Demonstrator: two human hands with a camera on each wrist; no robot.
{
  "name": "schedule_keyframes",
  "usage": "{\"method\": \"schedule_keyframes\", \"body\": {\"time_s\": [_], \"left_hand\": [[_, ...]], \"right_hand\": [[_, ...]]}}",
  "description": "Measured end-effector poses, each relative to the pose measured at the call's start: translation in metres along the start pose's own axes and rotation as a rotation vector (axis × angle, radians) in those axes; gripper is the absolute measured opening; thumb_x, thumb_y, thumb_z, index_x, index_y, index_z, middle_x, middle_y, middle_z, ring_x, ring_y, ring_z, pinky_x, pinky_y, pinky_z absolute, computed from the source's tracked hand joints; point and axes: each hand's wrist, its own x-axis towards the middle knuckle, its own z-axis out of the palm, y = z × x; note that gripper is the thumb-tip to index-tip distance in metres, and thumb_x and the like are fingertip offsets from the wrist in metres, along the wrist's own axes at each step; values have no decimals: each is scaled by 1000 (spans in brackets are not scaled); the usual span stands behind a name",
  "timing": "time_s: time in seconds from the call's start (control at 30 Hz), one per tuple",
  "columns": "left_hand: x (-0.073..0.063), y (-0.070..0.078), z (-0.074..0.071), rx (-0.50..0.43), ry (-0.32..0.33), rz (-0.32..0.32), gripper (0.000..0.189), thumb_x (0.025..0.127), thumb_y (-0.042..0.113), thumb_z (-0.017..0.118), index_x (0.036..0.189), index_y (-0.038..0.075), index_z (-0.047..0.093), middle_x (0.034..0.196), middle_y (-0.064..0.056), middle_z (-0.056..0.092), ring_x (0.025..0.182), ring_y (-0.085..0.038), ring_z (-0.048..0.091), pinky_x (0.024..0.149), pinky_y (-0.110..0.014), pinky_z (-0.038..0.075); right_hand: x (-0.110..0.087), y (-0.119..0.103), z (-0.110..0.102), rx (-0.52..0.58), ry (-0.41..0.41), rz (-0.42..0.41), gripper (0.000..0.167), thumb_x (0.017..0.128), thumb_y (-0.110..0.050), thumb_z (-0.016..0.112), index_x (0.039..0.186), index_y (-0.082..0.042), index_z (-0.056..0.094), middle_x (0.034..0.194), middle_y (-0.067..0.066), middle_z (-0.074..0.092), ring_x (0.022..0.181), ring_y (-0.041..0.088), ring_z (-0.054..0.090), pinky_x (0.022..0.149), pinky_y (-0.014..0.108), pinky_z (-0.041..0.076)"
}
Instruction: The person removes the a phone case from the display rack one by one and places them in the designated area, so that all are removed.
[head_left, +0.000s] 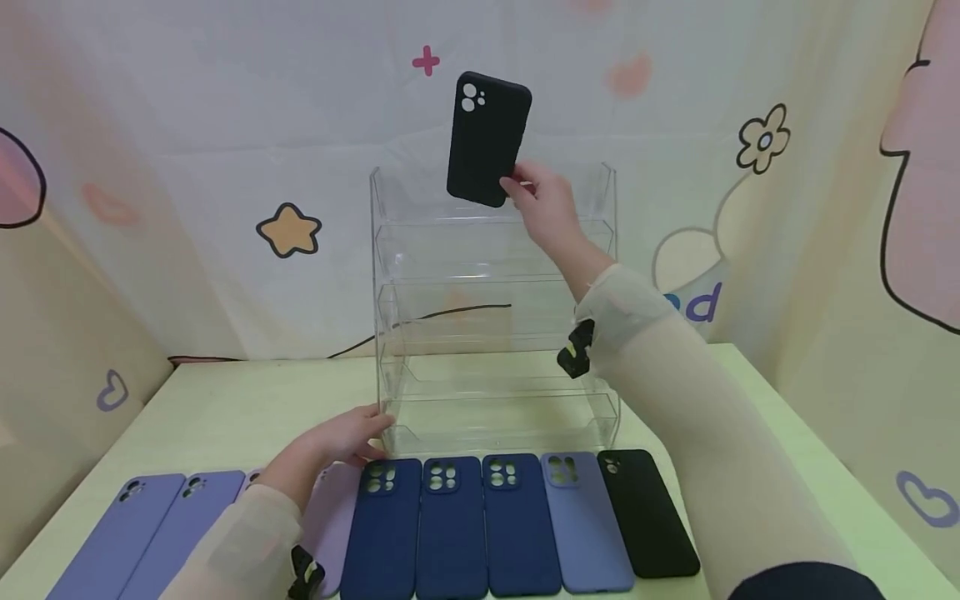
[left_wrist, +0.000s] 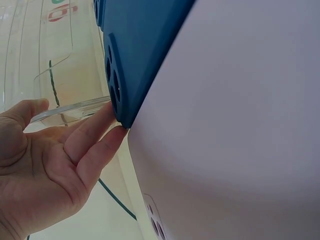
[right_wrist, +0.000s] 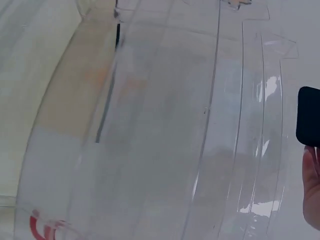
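Note:
My right hand pinches a black phone case by its lower right edge. That case is raised at the top tier of a clear tiered display rack, slightly tilted, its camera holes at the upper left. In the right wrist view only a corner of the black case and some fingers show at the right edge. My left hand grips the rack's lower left side, thumb and fingers on either side of the clear panel. Its fingertips come close to a navy phone case.
Along the table's front lie navy phone cases, a periwinkle one, another black one and a pale lilac one. More periwinkle cases lie at the left, partly behind my left sleeve. A printed curtain hangs behind the table.

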Motion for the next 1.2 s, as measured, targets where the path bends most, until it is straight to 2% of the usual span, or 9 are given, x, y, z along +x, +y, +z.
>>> {"method": "schedule_keyframes", "body": {"time_s": [0.23, 0.33, 0.47, 0.57, 0.67, 0.8, 0.97, 1.07, 1.2], "left_hand": [[3, -1, -6, -4, 7, -14, 55, 102, 25, 32, 143, -8, 18, 138, -36, 32, 109, -40, 55, 86, -53, 46], [3, -1, -9, 1, 6, -13, 56, 102, 26, 32, 144, -8, 17, 138, -35, 32, 110, -40, 55, 86, -53, 46], [3, 1, -9, -3, 2, -21, 56, 102, 26, 33, 144, -7, 17, 138, -35, 33, 111, -40, 54, 86, -52, 46], [3, 1, -8, -15, 2, -15, 56, 102, 26, 33, 144, -6, 17, 137, -35, 34, 110, -40, 54, 87, -53, 46], [3, 1, -5, -26, -2, -10, 55, 102, 25, 33, 144, -6, 17, 137, -35, 34, 110, -40, 54, 87, -53, 45], [4, 2, -5, -20, 0, -22, 54, 102, 24, 32, 144, -6, 17, 138, -34, 34, 111, -40, 54, 87, -53, 45], [5, 5, -8, -18, 25, -21, 54, 102, 24, 31, 143, -7, 19, 138, -35, 33, 111, -41, 54, 88, -54, 44], [3, 2, -3, -37, 26, -40, 53, 102, 23, 31, 143, -7, 19, 138, -35, 32, 111, -42, 54, 88, -54, 44], [0, -3, 7, -48, 24, -51, 53, 102, 23, 32, 144, -7, 19, 137, -35, 33, 109, -40, 56, 87, -54, 45]], "right_hand": [[-42, 14, -14, 27, -164, -7, 25, 96, -14, 52, 116, -2, 62, 108, 12, 62, 95, 25, 60, 85, 34, 50], [-65, 28, -21, -16, -224, 14, 25, 97, -17, 52, 114, -2, 62, 107, 14, 62, 95, 26, 61, 86, 38, 49], [-93, 51, -30, -90, -290, 69, 25, 97, -20, 53, 112, -2, 62, 103, 15, 63, 92, 28, 62, 79, 40, 52], [-110, 64, -37, -117, -305, 85, 22, 96, -20, 53, 105, -2, 63, 96, 14, 63, 88, 28, 61, 75, 41, 51], [-125, 74, -45, -130, -313, 96, 21, 96, -20, 54, 99, 0, 62, 93, 14, 62, 87, 28, 62, 80, 42, 51], [-139, 81, -54, -131, -335, 105, 24, 96, -20, 54, 105, 1, 62, 100, 16, 64, 90, 30, 64, 84, 45, 50], [-152, 86, -65, -125, -339, 77, 22, 96, -20, 54, 97, 0, 62, 97, 16, 64, 89, 29, 64, 84, 46, 50], [-168, 89, -71, -115, -355, 76, 20, 95, -20, 55, 93, -2, 62, 91, 13, 63, 88, 27, 65, 83, 44, 50], [-191, 92, -86, -112, -390, 108, 19, 95, -18, 55, 97, -1, 63, 92, 10, 63, 88, 26, 65, 82, 42, 51]]}}
